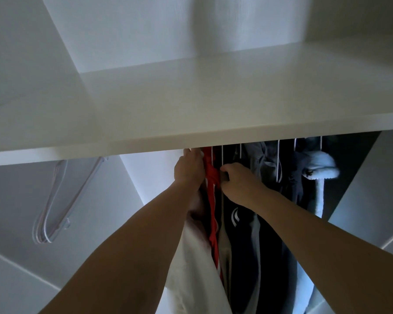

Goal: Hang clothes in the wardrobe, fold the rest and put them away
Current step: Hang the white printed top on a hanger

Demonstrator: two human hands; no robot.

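Status: hanging stage under way. Left hand (189, 167) reaches up under the shelf (191, 109), fingers hidden; grasp cannot be told. Right hand (238, 180) pinches the red garment (211, 180) between both hands. Several clothes (270, 168) already hang rightward. Spare hangers (55, 205) hang leftward. Folding not seen.

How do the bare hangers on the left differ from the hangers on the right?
The bare hangers carry nothing and hang apart at the left; the clothed hangers hold garments, packed closely. No hand touches the bare hangers; the left hand and right hand work among the clothed ones. Both hang under the shelf.
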